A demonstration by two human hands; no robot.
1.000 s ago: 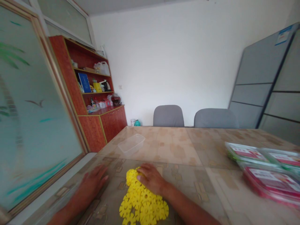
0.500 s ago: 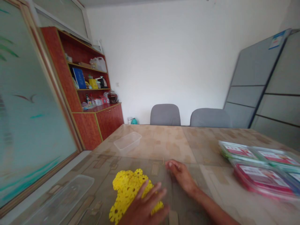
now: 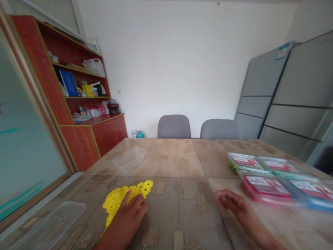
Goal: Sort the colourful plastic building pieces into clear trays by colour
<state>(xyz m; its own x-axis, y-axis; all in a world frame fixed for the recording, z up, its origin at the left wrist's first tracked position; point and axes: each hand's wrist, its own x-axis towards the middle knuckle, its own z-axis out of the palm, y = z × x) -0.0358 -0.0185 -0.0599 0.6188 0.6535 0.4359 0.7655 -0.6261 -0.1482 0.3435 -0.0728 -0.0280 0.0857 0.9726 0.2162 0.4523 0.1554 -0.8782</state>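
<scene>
A flat pile of yellow gear-shaped plastic pieces (image 3: 122,195) lies on the patterned table (image 3: 177,201) at the lower left. My left hand (image 3: 125,218) rests on the pile's near edge, palm down with fingers stretched out. My right hand (image 3: 232,203) lies on the bare table to the right, fingers loosely curled with nothing in them, close to a red packed box (image 3: 265,187).
A clear plastic lid (image 3: 49,224) lies at the near left and an empty clear tub (image 3: 129,158) farther back. Several colourful packed boxes (image 3: 275,168) sit at the right. Two grey chairs (image 3: 173,126) stand behind the table, a red cabinet (image 3: 85,128) at the left.
My left hand went from the bare table at the left onto the yellow pile. My right hand left the pile and slid right toward the boxes. The view turned right.
</scene>
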